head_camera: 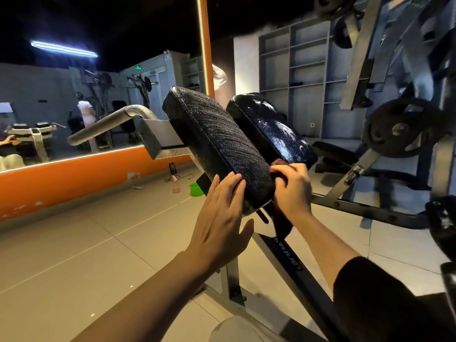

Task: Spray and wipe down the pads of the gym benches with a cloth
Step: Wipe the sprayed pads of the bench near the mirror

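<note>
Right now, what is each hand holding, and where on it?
Right hand grips the dark cloth by its upper end, bunched at the near end of the pad. Left hand holds nothing; straight fingers rest on the pad's edge.

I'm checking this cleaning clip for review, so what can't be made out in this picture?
Head view only:
- Cloth: mostly hidden by the right hand gripping it.
- Gap between left pad and right pad: hidden by the pads.
- Left hand fingers: tips hard to separate from the left pad's edge.
- Bottle on the floor: too small to identify.

Tiled floor (74, 243) carries the bench frame (232, 285), a green tub (196, 188) and perhaps a bottle (176, 186).
</note>
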The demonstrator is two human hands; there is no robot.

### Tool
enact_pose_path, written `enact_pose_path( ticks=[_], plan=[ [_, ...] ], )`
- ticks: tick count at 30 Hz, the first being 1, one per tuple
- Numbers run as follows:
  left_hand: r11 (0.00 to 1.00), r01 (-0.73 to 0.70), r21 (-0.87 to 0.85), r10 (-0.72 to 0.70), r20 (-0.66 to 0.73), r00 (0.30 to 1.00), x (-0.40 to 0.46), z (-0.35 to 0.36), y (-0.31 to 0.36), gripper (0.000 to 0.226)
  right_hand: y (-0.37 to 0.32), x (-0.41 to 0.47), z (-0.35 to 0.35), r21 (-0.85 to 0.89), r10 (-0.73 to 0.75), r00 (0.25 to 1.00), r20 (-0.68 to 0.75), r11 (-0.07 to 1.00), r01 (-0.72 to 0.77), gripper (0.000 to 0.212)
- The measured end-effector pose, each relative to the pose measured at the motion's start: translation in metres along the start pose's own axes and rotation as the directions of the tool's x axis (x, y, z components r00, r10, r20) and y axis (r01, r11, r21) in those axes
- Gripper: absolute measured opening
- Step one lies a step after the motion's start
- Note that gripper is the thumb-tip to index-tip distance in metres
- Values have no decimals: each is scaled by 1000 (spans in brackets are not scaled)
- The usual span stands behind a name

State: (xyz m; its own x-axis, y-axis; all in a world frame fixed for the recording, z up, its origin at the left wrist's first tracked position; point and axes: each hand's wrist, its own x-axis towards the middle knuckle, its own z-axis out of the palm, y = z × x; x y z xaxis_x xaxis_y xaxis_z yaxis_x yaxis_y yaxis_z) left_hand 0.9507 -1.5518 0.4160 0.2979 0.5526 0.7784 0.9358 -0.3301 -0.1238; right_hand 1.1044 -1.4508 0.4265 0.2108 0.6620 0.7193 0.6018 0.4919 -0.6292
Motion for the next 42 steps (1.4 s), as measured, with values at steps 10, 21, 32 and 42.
enact_pose_path(
  ticks=[10, 21, 32, 42],
  plan=[
    [1000, -11, -16, 10, -45, 999, 8, 5, -7, 81, -51, 23, -32, 215, -47, 899, 435, 975, -53, 69],
    [999, -41, -23, 38, -126, 991, 7, 17, -25, 76, -33, 11, 17, 240, -177, 936, 306, 965, 104, 57],
    [997, -54, -58, 40, -224, 974, 5, 34, -26, 70, -5, 59, 39, -10, 30, 966, 258, 1000, -28, 28],
    [996, -84, 14, 85, -166, 982, 5, 23, -28, 78, -27, 63, 12, 144, 249, 967, 53, 956, -254, 28]
  ],
)
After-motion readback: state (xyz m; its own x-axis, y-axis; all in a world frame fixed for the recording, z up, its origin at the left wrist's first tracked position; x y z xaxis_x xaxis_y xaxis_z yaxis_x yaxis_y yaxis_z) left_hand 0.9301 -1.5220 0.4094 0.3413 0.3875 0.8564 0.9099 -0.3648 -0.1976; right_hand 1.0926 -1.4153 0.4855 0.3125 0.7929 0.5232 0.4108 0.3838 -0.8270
